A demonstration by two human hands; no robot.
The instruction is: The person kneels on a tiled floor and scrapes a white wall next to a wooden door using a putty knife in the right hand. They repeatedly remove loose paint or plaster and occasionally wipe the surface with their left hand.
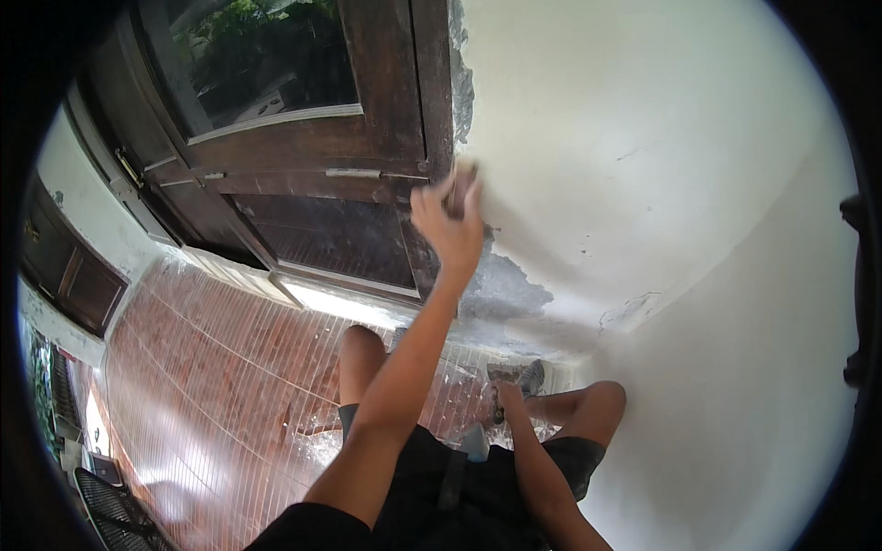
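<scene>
My left hand (449,224) reaches forward and grips a small brownish block (460,187) against the edge of the cream plaster wall (606,138), right beside the dark wooden door frame (435,89). Motion blurs the block, so its exact kind cannot be told. Low between my knees, my right hand (508,396) is closed round the handle of a scraper with a wide flat blade (505,372). Grey patches of bare render (506,282) show on the wall below my left hand, and a rough grey strip (462,96) runs up along the frame.
A glazed wooden door (289,148) with a metal bolt (353,173) stands at the left. White dust and flakes lie on the red ribbed floor (227,386). A black mesh chair (114,510) is at the lower left. Another wall (723,386) rises close at my right.
</scene>
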